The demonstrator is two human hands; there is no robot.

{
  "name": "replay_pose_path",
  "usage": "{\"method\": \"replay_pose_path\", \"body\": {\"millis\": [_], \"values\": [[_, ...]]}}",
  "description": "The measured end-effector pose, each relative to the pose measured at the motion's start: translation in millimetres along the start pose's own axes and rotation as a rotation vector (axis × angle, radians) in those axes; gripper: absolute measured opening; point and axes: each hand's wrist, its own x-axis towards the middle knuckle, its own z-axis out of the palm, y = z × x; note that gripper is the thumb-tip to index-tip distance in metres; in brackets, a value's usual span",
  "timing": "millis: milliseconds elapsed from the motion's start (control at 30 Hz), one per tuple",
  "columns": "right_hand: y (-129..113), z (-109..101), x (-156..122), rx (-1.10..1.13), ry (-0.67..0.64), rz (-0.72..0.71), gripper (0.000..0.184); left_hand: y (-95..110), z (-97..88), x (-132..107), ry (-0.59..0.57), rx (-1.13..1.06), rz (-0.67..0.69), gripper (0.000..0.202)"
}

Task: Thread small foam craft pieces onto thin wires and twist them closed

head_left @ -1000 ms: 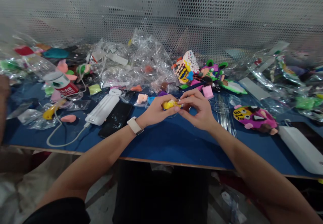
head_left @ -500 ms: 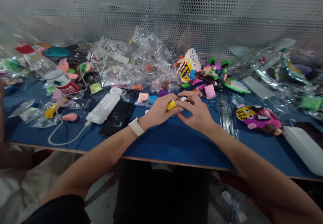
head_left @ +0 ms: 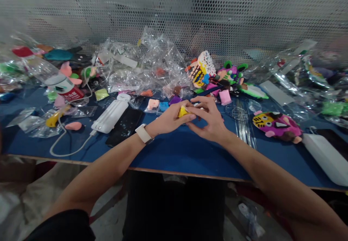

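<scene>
Since a second ago, the person's right hand (head_left: 208, 119) has slid its fingertips leftward over the yellow lump (head_left: 183, 112), which now shows shorter and more bunched. The lump, smooth and soft-looking, sits between the two hands above the blue table (head_left: 174, 154). The left hand (head_left: 170, 119) curls around it, thumb and fingers nearly closed on it. The right fingers are half bent with the thumb spread below; whether they pinch anything cannot be told.

Behind rise crinkled, glossy clear bags (head_left: 154, 52), too tangled to count, against a perforated metal panel (head_left: 174, 1). Two smooth white slabs with rounded corners lie at the left (head_left: 111, 114) and right (head_left: 324, 159), each beside one flat dark phone, left (head_left: 125, 127) and right (head_left: 335, 143). One thin white cable (head_left: 70, 155) loops from the left slab. One rounded, striped clay face (head_left: 280, 125), yellow and purple, has two bulging eyes. One pink square packet (head_left: 225, 97) lies beyond the right hand.
</scene>
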Motion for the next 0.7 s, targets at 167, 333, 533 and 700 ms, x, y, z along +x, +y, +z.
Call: {"method": "replay_pose_path", "body": {"millis": [167, 333, 533, 700], "values": [[-2.8, -2.3, 1.0, 0.027, 0.021, -0.02, 0.049, 5.5, 1.8, 3.2, -0.064, -0.068, -0.009, 0.044], [-5.0, -3.2, -1.2, 0.035, 0.077, 0.049, 0.042, 7.3, 1.8, 3.0, -0.09, -0.056, -0.015, 0.047], [-8.5, -5.0, -2.0, 0.274, 0.139, 0.226, 0.025, 4.2, -1.6, 0.0, -0.083, -0.015, 0.008, 0.04], [-4.0, -2.5, 3.3, 0.46, 0.236, 0.313, 0.024, 3.0, -7.3, -3.3, -0.129, 0.052, 0.026, 0.035]]}}
